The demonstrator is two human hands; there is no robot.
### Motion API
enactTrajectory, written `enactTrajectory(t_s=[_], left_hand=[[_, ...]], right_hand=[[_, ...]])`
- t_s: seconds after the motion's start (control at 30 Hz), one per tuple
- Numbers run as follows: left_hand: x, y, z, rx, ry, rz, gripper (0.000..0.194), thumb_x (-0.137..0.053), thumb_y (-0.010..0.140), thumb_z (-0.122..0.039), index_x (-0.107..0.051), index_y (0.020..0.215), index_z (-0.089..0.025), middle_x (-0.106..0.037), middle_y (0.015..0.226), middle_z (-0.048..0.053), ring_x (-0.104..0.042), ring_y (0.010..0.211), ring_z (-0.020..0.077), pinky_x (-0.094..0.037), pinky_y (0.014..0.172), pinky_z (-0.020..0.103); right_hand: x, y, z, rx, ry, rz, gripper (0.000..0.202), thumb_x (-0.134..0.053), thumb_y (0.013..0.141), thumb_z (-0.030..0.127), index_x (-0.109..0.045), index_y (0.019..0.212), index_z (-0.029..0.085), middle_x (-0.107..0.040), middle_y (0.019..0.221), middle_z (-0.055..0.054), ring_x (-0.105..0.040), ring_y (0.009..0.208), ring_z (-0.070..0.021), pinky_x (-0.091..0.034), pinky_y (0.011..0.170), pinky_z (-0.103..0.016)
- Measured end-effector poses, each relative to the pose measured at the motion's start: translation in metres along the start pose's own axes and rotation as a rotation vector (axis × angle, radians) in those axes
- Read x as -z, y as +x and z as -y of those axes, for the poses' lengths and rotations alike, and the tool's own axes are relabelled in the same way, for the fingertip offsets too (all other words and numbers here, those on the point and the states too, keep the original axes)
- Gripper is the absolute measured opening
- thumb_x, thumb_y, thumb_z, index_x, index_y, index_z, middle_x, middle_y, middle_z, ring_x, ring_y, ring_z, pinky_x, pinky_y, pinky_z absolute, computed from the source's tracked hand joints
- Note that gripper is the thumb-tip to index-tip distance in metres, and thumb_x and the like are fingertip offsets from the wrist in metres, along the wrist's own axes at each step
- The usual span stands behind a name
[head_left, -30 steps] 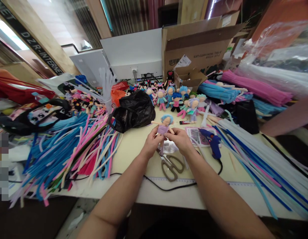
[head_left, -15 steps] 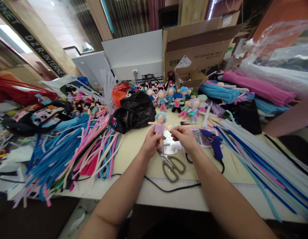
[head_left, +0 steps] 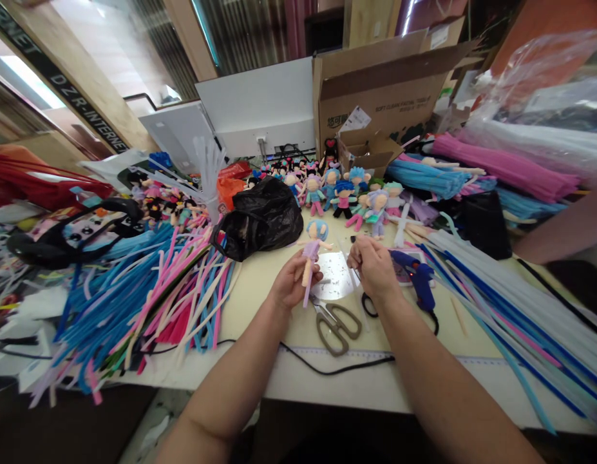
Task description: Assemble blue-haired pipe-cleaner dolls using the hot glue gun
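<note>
My left hand (head_left: 292, 281) is closed around a small chenille-stem doll (head_left: 310, 252) with blue hair and a lilac top. The doll leans with its head up, and a lilac strip hangs below its body. To the right, my right hand (head_left: 373, 265) is curled closed, apart from the doll. A dark tip of a small item (head_left: 353, 239) shows at the top of that hand; what its fingers hold is hidden. Between the hands lies a shiny plate (head_left: 334, 274) with dark specks. Scissors (head_left: 337, 327) with grey-brown handles lie just below, open blades partly under the left hand.
A blue glue gun (head_left: 418, 281) lies right of my right hand. Finished dolls (head_left: 344, 196) stand behind, beside a black plastic bag (head_left: 262, 219). Chenille stems lie in bundles at left (head_left: 134, 296) and right (head_left: 501, 309). A black cable (head_left: 322, 370) crosses the front edge.
My right hand has left the doll's arm, moved right and curled closed over where a small red-and-black item lay. The doll has turned and tilted in my left hand.
</note>
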State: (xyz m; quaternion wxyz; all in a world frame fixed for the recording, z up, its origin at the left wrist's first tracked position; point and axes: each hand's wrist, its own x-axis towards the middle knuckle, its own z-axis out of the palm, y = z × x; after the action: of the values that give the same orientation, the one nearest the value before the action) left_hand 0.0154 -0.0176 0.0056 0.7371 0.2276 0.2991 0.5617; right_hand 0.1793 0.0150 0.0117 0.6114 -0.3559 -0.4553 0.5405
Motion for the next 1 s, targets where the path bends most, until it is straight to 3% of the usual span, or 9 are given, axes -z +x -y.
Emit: enactTrajectory(t_s=[0.13, 0.27, 0.4, 0.6, 0.73, 0.8, 1.0], left_hand=[[0.0, 0.0, 0.0, 0.003, 0.017, -0.042, 0.023, -0.066, 0.076, -0.032, -0.06, 0.092, -0.017, -0.057, 0.079, -0.001, -0.051, 0.057, 0.0063, -0.047, 0.062, 0.025], [0.0, -0.001, 0.0, -0.024, 0.093, -0.04, 0.034, -0.073, 0.069, -0.031, -0.057, 0.097, -0.02, -0.056, 0.079, -0.003, -0.051, 0.055, 0.0046, -0.046, 0.06, 0.023], [0.0, -0.001, 0.0, -0.061, 0.174, -0.019, 0.042, -0.077, 0.064, -0.026, -0.055, 0.1, -0.02, -0.057, 0.077, -0.004, -0.052, 0.056, 0.0041, -0.045, 0.059, 0.021], [0.003, 0.004, 0.004, -0.205, 0.374, -0.059, 0.044, -0.079, 0.06, -0.024, -0.054, 0.096, -0.018, -0.061, 0.074, -0.003, -0.058, 0.061, 0.0086, -0.048, 0.062, 0.023], [0.005, 0.007, 0.008, -0.302, 0.471, -0.09, 0.042, -0.078, 0.061, -0.023, -0.055, 0.096, -0.018, -0.063, 0.081, -0.002, -0.059, 0.07, 0.0103, -0.051, 0.069, 0.026], [0.006, 0.007, 0.009, -0.322, 0.531, -0.083, 0.041, -0.078, 0.063, -0.024, -0.054, 0.096, -0.018, -0.063, 0.082, -0.001, -0.06, 0.07, 0.0109, -0.052, 0.07, 0.027], [0.002, 0.004, 0.013, -0.316, 0.648, -0.063, 0.042, -0.079, 0.063, -0.029, -0.054, 0.096, -0.017, -0.063, 0.082, -0.001, -0.06, 0.072, 0.012, -0.054, 0.069, 0.028]], right_hand=[[0.006, 0.004, -0.001, -0.102, -0.032, -0.042, 0.034, -0.068, 0.07, 0.049, -0.051, 0.061, 0.021, -0.049, 0.053, 0.004, -0.047, 0.05, -0.0104, -0.039, 0.052, -0.026], [0.006, 0.005, -0.003, -0.232, -0.074, 0.006, 0.034, -0.077, 0.056, 0.045, -0.061, 0.073, 0.02, -0.06, 0.063, 0.001, -0.057, 0.058, -0.0128, -0.044, 0.056, -0.026], [0.004, 0.004, -0.004, -0.211, -0.114, 0.042, 0.031, -0.071, 0.064, 0.047, -0.061, 0.069, 0.019, -0.057, 0.058, 0.002, -0.053, 0.053, -0.0112, -0.043, 0.055, -0.027], [0.006, 0.005, -0.004, -0.105, -0.273, 0.022, 0.042, -0.058, 0.077, 0.052, -0.047, 0.049, 0.021, -0.04, 0.039, 0.005, -0.037, 0.04, -0.0089, -0.029, 0.044, -0.026], [0.004, 0.004, -0.001, -0.189, -0.231, 0.06, 0.025, -0.071, 0.063, 0.043, -0.064, 0.066, 0.019, -0.06, 0.058, 0.002, -0.05, 0.054, -0.0113, -0.039, 0.053, -0.026], [0.003, 0.003, -0.002, -0.224, -0.227, 0.131, 0.028, -0.072, 0.062, 0.041, -0.071, 0.077, 0.018, -0.067, 0.07, 0.0, -0.055, 0.064, -0.013, -0.042, 0.06, -0.027], [-0.002, 0.002, -0.01, -0.243, -0.132, 0.192, 0.028, -0.075, 0.061, 0.041, -0.073, 0.072, 0.015, -0.068, 0.068, -0.001, -0.056, 0.067, -0.0139, -0.043, 0.069, -0.029]])
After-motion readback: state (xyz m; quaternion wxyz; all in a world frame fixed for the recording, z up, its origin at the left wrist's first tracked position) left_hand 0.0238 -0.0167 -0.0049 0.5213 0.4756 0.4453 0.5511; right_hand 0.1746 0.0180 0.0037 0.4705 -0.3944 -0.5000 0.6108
